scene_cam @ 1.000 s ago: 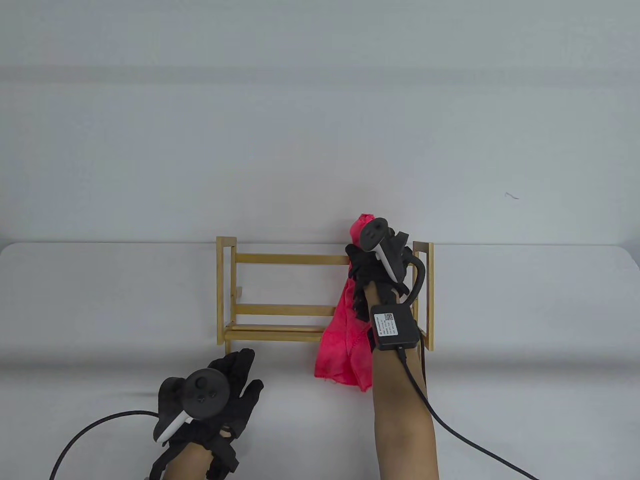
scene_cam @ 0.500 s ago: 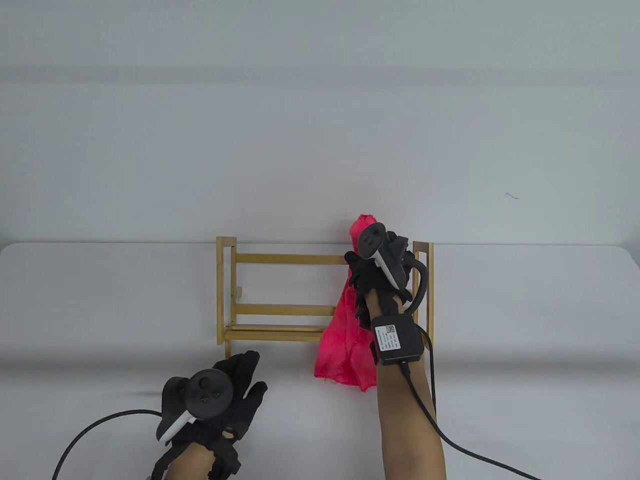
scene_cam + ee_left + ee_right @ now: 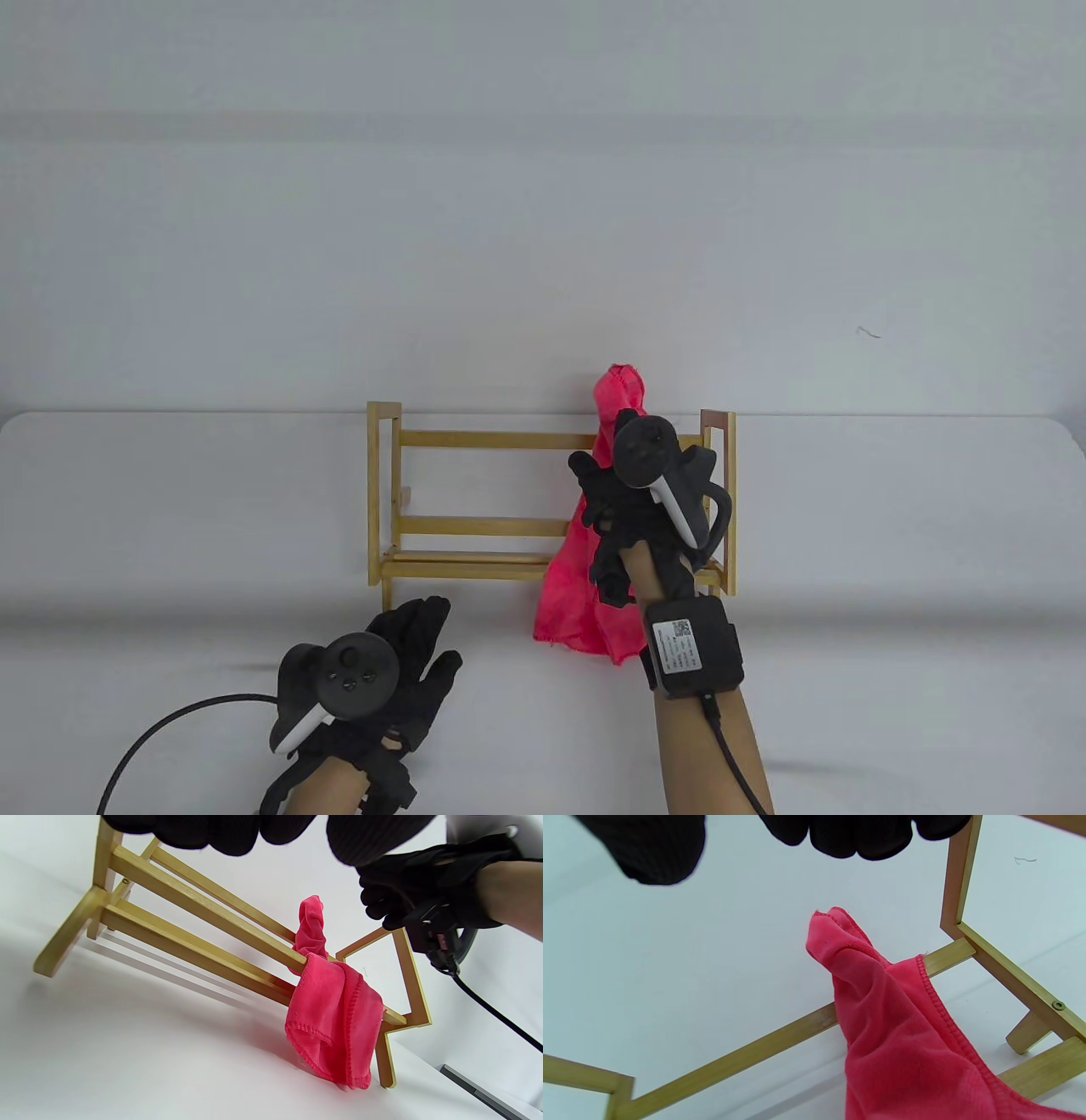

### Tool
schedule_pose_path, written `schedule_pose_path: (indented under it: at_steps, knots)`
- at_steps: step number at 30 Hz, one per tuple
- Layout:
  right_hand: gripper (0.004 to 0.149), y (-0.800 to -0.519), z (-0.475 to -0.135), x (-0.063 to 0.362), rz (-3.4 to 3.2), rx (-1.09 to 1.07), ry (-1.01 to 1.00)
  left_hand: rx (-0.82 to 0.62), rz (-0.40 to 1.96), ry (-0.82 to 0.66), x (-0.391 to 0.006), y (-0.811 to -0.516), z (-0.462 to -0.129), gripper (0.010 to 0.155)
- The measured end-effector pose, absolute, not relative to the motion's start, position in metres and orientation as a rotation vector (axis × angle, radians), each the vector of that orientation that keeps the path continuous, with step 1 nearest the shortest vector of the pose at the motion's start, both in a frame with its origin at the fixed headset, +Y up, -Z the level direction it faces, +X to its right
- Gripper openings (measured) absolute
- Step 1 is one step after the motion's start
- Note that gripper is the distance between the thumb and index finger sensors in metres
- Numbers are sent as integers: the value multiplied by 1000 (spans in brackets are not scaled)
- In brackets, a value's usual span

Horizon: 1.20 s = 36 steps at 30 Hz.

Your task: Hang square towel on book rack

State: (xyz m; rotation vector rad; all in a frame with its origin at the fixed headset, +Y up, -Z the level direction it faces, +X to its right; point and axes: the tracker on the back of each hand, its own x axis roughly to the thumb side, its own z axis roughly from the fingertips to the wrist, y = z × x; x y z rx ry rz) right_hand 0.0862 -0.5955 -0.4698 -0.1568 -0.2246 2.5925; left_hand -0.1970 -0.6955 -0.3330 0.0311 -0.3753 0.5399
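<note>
- Wooden book rack (image 3: 475,492) upright at far edge of white table (image 3: 170,526); black cable (image 3: 161,730) trailing from left wrist.
- Pink square towel (image 3: 585,586) draped over top rail near rack's right end, one bunched corner poking above rail, lower hem reaching tabletop.
- Right hand (image 3: 632,518) released, fingers clear of cloth, hovering just in front of towel.
- Left hand (image 3: 382,671) empty, fingers spread, low over table before rack.

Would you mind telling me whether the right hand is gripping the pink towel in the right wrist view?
No: the fingertips of the right hand hang apart from the pink towel, which lies draped over a rail of the wooden rack.
</note>
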Motion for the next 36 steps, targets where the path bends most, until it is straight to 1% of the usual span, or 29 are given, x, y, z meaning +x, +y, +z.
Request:
schedule_pose_path:
  at_steps: [6,8,14,17,24,36]
  knots:
    - [78,-589,-425,88,2497,-65,-290,22,561,-395,-193,-698,-333,65]
    - [77,-590,-415,88,2481,-49,-298,19,570,-400,-192,-698,-333,65]
    - [77,-599,-378,90,2445,12,-304,2,592,-413,-189,-700,-332,65]
    - [76,-609,-362,92,2439,30,-288,3,599,-418,-189,-700,-332,64]
    - [76,-639,-341,97,2366,38,-257,-5,627,-431,-186,-702,-331,64]
    - [76,-684,-333,106,2307,52,-168,-2,707,-440,-184,-708,-332,64]
